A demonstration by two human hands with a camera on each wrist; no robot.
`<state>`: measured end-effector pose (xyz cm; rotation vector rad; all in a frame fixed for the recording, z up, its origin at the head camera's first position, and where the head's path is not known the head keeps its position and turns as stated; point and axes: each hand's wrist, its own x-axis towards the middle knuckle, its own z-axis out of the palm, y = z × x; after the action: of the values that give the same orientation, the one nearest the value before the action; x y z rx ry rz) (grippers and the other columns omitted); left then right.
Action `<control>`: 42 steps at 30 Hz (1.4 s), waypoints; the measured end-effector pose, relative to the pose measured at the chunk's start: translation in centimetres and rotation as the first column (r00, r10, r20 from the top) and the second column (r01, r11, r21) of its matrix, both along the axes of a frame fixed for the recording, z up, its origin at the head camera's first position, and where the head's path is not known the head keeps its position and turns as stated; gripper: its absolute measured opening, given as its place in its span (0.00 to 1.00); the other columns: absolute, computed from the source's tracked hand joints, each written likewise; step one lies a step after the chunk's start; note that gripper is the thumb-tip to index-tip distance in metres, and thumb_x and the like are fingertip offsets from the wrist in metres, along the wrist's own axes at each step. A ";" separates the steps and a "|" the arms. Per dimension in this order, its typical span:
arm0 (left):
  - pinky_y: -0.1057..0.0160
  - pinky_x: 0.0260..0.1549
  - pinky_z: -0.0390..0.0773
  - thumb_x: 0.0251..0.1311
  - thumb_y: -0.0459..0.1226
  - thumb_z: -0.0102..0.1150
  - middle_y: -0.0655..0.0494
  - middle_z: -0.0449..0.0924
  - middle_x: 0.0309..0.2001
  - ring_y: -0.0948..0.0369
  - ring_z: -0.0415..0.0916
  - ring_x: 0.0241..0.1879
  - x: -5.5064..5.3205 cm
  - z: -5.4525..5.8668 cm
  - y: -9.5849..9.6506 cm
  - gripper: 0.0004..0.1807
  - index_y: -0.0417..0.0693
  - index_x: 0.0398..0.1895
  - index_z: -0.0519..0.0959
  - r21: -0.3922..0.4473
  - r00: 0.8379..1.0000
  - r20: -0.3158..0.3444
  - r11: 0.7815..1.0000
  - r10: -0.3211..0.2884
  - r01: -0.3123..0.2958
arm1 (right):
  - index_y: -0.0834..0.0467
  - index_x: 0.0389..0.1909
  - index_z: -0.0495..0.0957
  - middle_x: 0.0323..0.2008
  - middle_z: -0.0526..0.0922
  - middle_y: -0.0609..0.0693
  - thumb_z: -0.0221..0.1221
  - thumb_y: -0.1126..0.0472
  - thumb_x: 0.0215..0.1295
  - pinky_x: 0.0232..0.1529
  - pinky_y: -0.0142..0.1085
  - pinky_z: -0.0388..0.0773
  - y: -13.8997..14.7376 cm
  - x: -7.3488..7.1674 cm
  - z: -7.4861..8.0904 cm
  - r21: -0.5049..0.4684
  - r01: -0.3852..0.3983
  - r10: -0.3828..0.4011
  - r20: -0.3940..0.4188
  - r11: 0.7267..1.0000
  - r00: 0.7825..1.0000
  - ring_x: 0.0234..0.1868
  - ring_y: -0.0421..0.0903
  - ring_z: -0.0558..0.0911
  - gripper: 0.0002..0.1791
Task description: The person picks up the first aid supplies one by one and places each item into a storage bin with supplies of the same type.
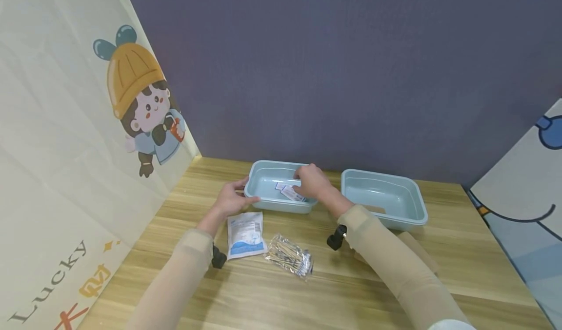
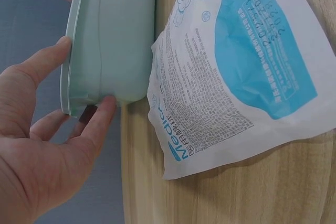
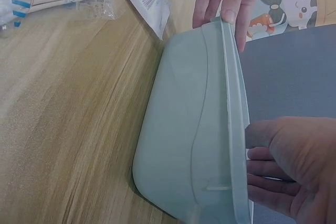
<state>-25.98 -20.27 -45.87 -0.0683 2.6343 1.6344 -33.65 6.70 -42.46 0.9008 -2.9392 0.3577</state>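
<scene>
At the left end of a light blue plastic basin [image 1: 281, 206], my left hand [image 1: 231, 198] grips the rim and end wall, thumb on the near side. My right hand [image 1: 312, 181] reaches over the same basin's right part, its fingers down inside. Small white-and-blue packets [image 1: 291, 192] lie on the basin floor right by those fingers. In the right wrist view the basin wall [image 3: 184, 119] hides the right fingertips, so I cannot tell whether they pinch a packet. A white-and-blue medical packet [image 2: 210, 77] lies on the table just in front of the basin.
A clear bag of cotton swabs [image 1: 290, 257] lies right of the medical packet. A second light blue basin [image 1: 419, 205] stands to the right, with a flat brown piece [image 1: 375, 209] inside. Brown card-like material [image 1: 417, 252] shows under my right forearm. A dark wall [image 1: 307, 76] rises behind.
</scene>
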 end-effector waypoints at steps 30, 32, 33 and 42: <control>0.52 0.58 0.89 0.57 0.39 0.80 0.34 0.75 0.71 0.40 0.80 0.66 0.1 -0.2 0.1 0.51 0.47 0.83 0.62 -0.031 1.000 0.019 0.999 0.022 -0.022 | 0.60 0.55 0.88 0.52 0.92 0.57 0.70 0.54 0.68 0.57 0.48 0.90 1.3 2.8 2.1 -0.124 -0.077 0.070 -0.064 0.989 0.996 0.53 0.54 0.91 0.19; 0.51 0.58 0.89 0.58 0.38 0.79 0.35 0.74 0.72 0.39 0.80 0.66 0.1 -0.2 0.1 0.51 0.46 0.83 0.62 -0.031 1.000 0.008 0.999 0.018 -0.018 | 0.60 0.55 0.88 0.51 0.92 0.57 0.70 0.54 0.68 0.57 0.48 0.90 1.4 3.1 2.4 -0.126 -0.077 0.068 -0.075 0.989 0.995 0.52 0.54 0.91 0.19; 0.51 0.58 0.89 0.58 0.38 0.79 0.36 0.74 0.73 0.39 0.80 0.65 0.1 -0.2 0.1 0.51 0.46 0.83 0.62 -0.031 1.000 0.002 0.999 0.017 -0.017 | 0.60 0.55 0.88 0.51 0.92 0.56 0.70 0.54 0.68 0.57 0.48 0.90 1.4 3.1 2.4 -0.125 -0.076 0.066 -0.079 0.989 0.995 0.52 0.53 0.91 0.19; 0.54 0.52 0.91 0.54 0.40 0.83 0.42 0.73 0.76 0.41 0.83 0.63 0.1 -0.4 0.2 0.52 0.46 0.81 0.65 -0.023 0.999 -0.037 0.999 0.025 -0.026 | 0.61 0.54 0.88 0.51 0.92 0.57 0.71 0.55 0.68 0.56 0.47 0.90 1.8 3.8 2.7 -0.135 -0.092 0.083 -0.074 0.987 0.994 0.52 0.54 0.91 0.19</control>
<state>-25.86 -20.11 -46.25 -0.0743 2.6913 1.6276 -29.85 8.51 -39.71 1.0040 -2.7794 0.5164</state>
